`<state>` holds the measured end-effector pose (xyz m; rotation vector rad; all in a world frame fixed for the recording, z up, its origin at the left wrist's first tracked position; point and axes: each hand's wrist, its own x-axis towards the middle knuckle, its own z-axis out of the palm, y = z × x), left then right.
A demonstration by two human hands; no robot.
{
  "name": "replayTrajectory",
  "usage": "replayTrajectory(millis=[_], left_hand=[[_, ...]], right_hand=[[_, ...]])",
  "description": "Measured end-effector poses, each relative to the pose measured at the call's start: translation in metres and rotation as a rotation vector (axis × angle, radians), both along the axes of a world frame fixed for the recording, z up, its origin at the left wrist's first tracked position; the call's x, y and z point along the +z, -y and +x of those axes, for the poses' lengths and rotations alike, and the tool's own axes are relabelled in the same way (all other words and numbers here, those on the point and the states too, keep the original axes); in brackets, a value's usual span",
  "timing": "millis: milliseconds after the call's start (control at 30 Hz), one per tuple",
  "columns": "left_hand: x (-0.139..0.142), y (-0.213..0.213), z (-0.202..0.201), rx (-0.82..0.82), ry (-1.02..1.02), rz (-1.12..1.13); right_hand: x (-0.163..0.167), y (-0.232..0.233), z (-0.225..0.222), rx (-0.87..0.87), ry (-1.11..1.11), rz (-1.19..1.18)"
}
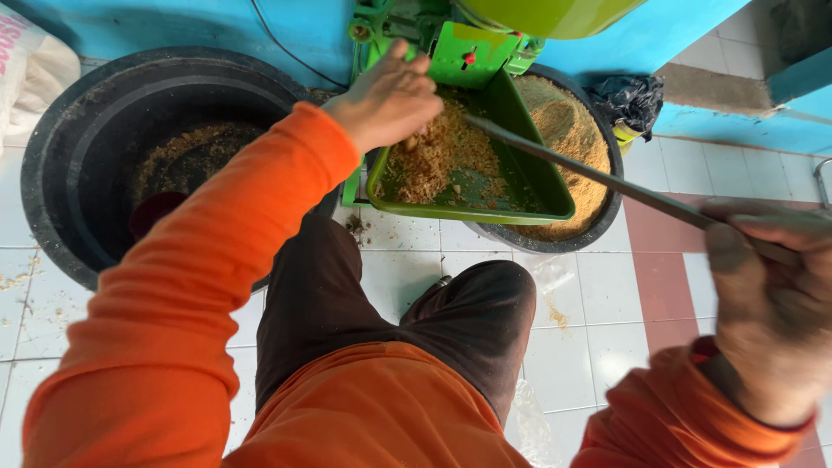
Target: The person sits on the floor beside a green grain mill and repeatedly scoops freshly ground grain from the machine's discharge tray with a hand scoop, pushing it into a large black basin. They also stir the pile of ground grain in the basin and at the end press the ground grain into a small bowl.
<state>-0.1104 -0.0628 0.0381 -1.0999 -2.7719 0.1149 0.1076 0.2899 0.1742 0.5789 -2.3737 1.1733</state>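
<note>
While the left hand (pixel 387 97) rests curled in crumbs (pixel 442 152) in a green tray (pixel 520 186), the right hand (pixel 767 303) grips a metal rod (pixel 598 178); fingers clamped.

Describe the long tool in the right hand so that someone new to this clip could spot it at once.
Start at the green machine against the blue wall and its green tray of tan crumbs. A thin grey metal rod slants from that tray to the right hand, which grips its near end. It is the only long, straight, dark thing here.
</note>
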Motion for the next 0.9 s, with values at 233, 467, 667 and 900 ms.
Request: replayTrajectory(millis=[233, 467, 667, 900], left_hand=[[-0.023, 0.021, 0.000, 0.029, -0.195, 0.174], [-0.010, -0.019, -0.025, -0.070, 0.039, -0.034], [-0.001, -0.028, -0.037, -0.073, 0.321, -0.109], [-0.016, -0.017, -0.069, -0.039, -0.004, 0.113]], right_hand=[[0.008, -0.032, 0.018, -0.116, 0.111, 0.147], [-0.015, 0.004, 0.018, -0.145, 0.019, 0.012], [-0.018, 0.008, 0.017, -0.174, 0.020, 0.019], [-0.030, -0.004, 0.018, -0.242, 0.027, -0.037]])
